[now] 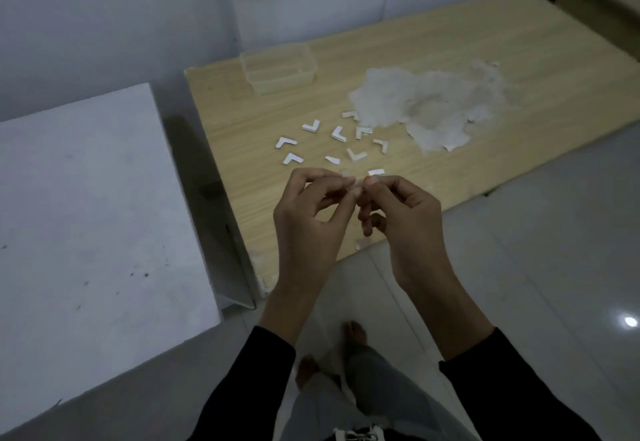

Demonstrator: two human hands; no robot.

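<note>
Left hand [306,222], right hand [403,222] pinch clear piece [359,185] together.

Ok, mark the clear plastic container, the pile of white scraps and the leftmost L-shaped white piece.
Clear plastic container [284,79]: head view, its front wall.
Pile of white scraps [426,104]: head view, middle of the heap.
Leftmost L-shaped white piece [284,140]: head view, its bend.
</note>
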